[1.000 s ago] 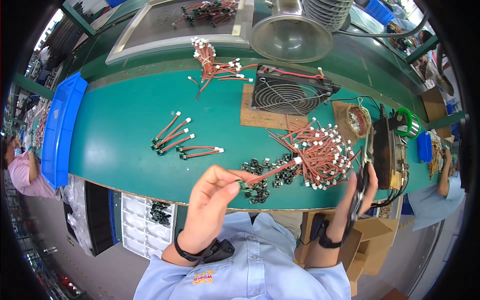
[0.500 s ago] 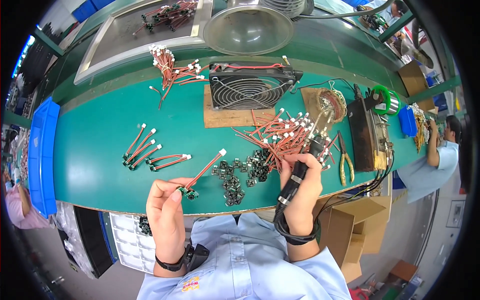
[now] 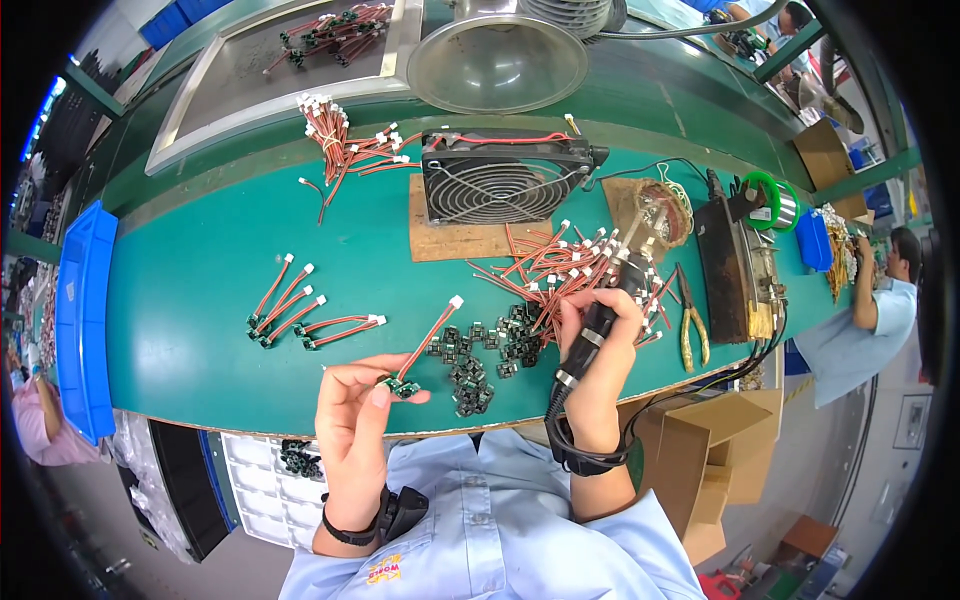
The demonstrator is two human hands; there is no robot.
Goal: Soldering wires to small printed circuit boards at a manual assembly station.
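My left hand pinches a small green circuit board over the bench's near edge. A red-and-black wire lead rises from that board to a white plug. In my right hand is a black soldering iron, its tip end pointing away toward a round brown pot; whether they touch I cannot tell. Between my hands lies a heap of loose boards. Behind it spreads a pile of wire leads. Several boards with leads attached rest to the left.
A black fan stands on a wooden board behind the leads. Gold-handled pliers, a dark metal box and a green solder reel are at right. A blue bin borders the left; another lead bundle lies farther back.
My left hand has shifted slightly right with the board and its lead. The soldering iron has moved a little away from me, still in my right hand.
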